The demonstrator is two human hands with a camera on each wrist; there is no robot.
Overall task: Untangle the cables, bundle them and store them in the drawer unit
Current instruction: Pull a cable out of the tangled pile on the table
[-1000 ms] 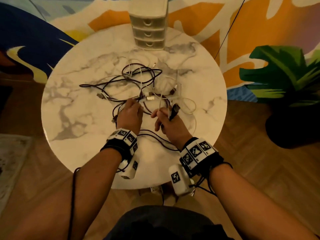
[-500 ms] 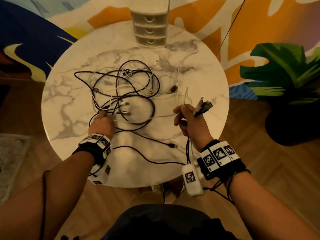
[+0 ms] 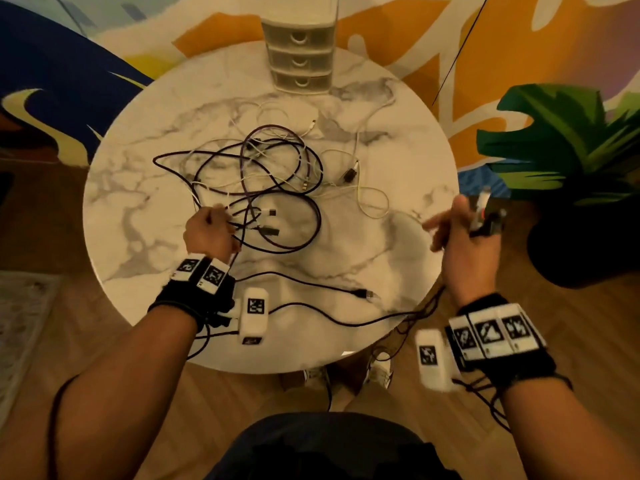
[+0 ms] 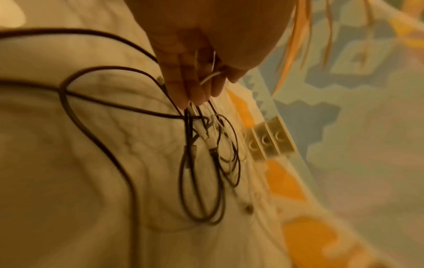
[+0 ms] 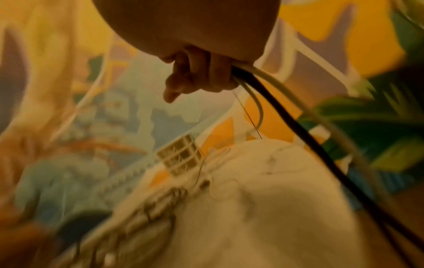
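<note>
A tangle of dark and white cables (image 3: 273, 181) lies in the middle of the round marble table (image 3: 138, 188). My left hand (image 3: 207, 230) pinches several strands at the tangle's near left edge; the left wrist view shows its fingers (image 4: 195, 85) curled round white and dark cables (image 4: 201, 163). My right hand (image 3: 464, 230) is raised past the table's right edge and grips cable ends with plugs (image 3: 485, 216). In the right wrist view a dark cable (image 5: 298, 130) and a white one trail from its fist (image 5: 201, 78). A black cable (image 3: 329, 313) runs across the near table. The drawer unit (image 3: 299, 57) stands at the far edge, drawers closed.
A green leafy plant in a dark pot (image 3: 571, 188) stands on the floor right of the table. A colourful mural wall (image 3: 398, 39) is behind. A rug edge (image 3: 20, 323) lies at the left on the wooden floor.
My hands have pulled apart: the right hand moved right and off the table's edge with the plug ends, the left moved left with the tangle, which has spread out.
</note>
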